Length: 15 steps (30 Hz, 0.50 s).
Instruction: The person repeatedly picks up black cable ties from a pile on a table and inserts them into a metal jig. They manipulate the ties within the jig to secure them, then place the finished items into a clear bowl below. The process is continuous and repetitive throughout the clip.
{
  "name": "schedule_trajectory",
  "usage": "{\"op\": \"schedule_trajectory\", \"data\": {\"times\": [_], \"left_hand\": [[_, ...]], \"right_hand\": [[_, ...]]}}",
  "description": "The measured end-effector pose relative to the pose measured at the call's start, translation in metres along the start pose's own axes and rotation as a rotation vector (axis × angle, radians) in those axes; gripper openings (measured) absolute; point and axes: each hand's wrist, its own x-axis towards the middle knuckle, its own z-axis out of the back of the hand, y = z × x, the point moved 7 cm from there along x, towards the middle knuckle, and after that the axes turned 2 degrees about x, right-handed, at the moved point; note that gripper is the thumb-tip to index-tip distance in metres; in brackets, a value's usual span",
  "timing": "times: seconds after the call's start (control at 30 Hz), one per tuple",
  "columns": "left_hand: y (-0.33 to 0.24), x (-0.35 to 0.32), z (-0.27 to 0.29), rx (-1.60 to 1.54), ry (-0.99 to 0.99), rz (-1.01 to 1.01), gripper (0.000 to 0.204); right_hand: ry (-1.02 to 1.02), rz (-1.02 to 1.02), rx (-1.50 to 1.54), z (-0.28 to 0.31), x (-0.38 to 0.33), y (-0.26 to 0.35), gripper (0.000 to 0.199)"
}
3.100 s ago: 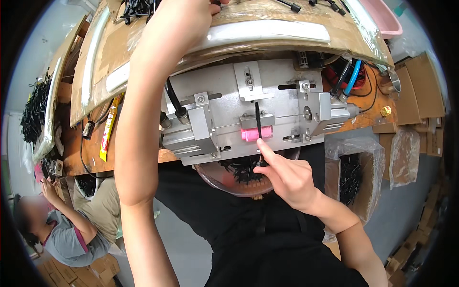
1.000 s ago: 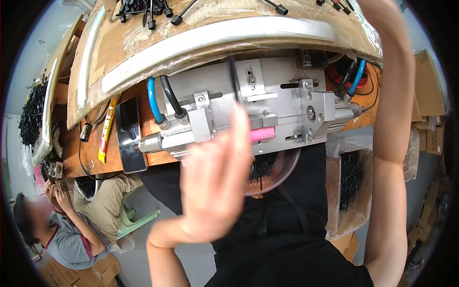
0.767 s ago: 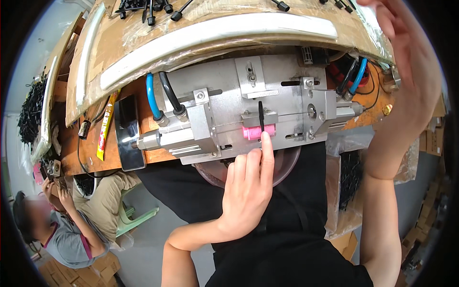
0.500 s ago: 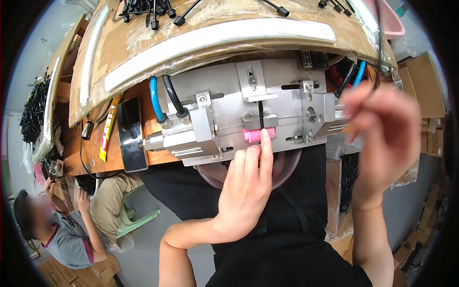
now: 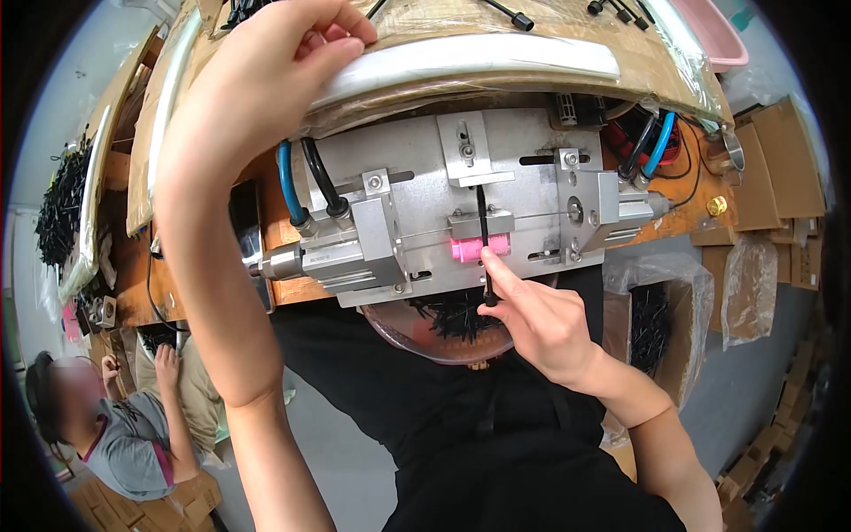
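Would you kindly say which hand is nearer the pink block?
Right: the right hand has a fingertip by the block; the left hand is beyond it, over the cardboard.

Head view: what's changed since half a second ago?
The left hand left the black rod and moved up over the cardboard; the right hand came in from the right and took the rod's near end. Pink block and metal plate stayed put.

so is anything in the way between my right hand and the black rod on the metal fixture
Nothing visible is. Your right hand is already at the black rod, with the index fingertip against it over the pink block and the thumb by its lower end.
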Motion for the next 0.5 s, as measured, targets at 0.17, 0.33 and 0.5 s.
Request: {"op": "schedule_trajectory", "data": {"times": [0.17,0.33,0.5], "left_hand": [[-0.034,-0.057,-0.005,0.068,-0.427,-0.108,0.033],[-0.090,-0.141,-0.087,0.197,-0.392,-0.052,0.062],[-0.113,-0.146,-0.148,0.278,-0.256,-0.106,0.065]], "right_hand": [[0.153,0.020,-0.098,0.034,0.032,0.012,0.063],[-0.222,0.033,-0.609,0.105,0.148,0.000,0.025],[0.291,-0.140,-0.703,0.106,0.211,-0.030,0.032]]}}
